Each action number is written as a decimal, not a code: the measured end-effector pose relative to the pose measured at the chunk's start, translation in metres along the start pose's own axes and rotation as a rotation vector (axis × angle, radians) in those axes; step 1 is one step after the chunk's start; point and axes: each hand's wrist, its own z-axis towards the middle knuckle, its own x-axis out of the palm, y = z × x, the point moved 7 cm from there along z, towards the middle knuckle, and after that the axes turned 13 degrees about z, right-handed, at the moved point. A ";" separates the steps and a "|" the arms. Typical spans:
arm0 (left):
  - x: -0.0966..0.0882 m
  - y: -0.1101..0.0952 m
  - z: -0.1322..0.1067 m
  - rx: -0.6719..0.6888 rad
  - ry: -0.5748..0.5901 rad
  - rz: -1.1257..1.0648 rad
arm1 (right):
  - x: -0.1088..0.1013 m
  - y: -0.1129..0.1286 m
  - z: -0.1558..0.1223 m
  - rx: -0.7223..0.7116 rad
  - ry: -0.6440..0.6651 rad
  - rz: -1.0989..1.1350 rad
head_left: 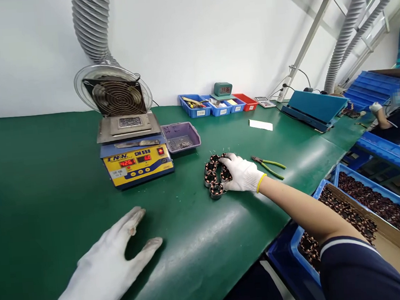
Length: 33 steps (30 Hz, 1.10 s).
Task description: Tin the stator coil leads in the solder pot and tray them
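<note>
My right hand (241, 172), in a white knit glove with a yellow cuff, reaches to a small group of copper-wound motor stators (210, 178) on the green table. Its thumb and fingers are closed about a stator (225, 174) at the group's right side, partly hidden by the glove. Thin wire ends stick up from several of the stators. My left hand (115, 258), also gloved in white, is over the table at the lower left. Its thumb and fingers are apart, with nothing between them. Green-handled cutting pliers (269, 165) lie open just right of my right hand.
A yellow-blue solder pot (139, 166) with a fan above stands left, beside a purple tray (198, 137). Small blue bins (197, 111) and a clock (223, 89) line the wall. Blue crates of stators (380, 200) stand right of the table edge; another person (396, 118) sits beyond.
</note>
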 end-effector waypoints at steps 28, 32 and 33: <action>0.006 -0.002 0.000 0.092 -0.004 0.105 | 0.005 0.016 0.026 0.182 -0.041 0.142; 0.001 -0.004 0.000 0.060 0.032 0.093 | 0.004 0.014 0.027 0.207 -0.045 0.174; 0.000 -0.005 0.000 0.054 0.045 0.084 | 0.004 0.013 0.026 0.207 -0.049 0.183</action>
